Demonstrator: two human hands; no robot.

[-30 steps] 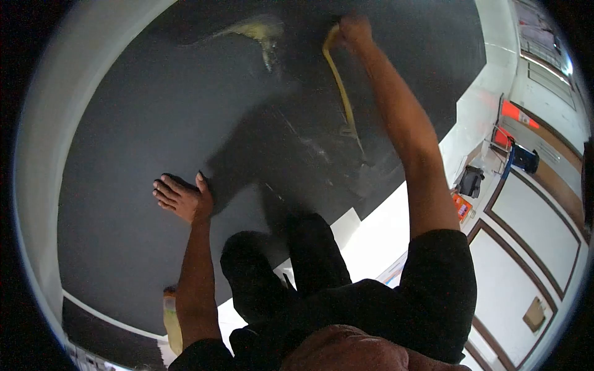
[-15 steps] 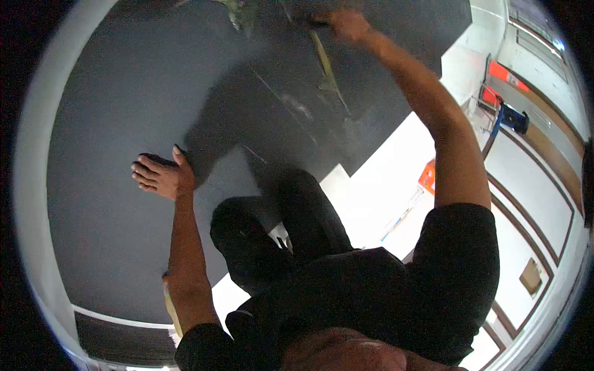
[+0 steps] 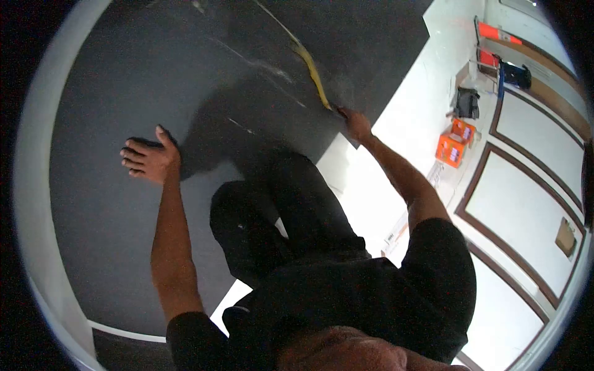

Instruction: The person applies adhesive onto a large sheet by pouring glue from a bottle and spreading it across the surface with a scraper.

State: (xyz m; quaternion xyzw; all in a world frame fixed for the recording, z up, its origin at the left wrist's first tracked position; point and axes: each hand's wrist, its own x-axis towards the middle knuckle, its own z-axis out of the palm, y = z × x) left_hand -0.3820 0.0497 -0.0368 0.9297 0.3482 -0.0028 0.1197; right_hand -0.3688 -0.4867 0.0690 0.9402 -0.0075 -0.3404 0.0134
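Observation:
My left hand (image 3: 151, 157) lies flat on the dark grey floor sheet (image 3: 111, 229), fingers stretched out and thumb apart, holding nothing. Over to the right, my right hand (image 3: 357, 126) is closed around a small dark scraper-like tool (image 3: 337, 110), mostly covered by the fingers. Its front end meets a curved yellow streak (image 3: 314, 71) on the sheet. From there the streak runs away up the sheet and thins into a pale line. Whitish smears (image 3: 281, 73) mark the surface between my hands.
My knees (image 3: 247, 216) rest on the sheet. Past its stepped right edge lies a bright white floor (image 3: 396, 154). Orange boxes (image 3: 455, 143), a dark bag (image 3: 467, 103) and framed white panels (image 3: 516, 191) are farther right. A pale wall (image 3: 37, 167) curves along the left.
My right hand has come down toward me along the yellow streak, which now trails above it instead of below. My left hand remains flat on the sheet. The view has shifted slightly.

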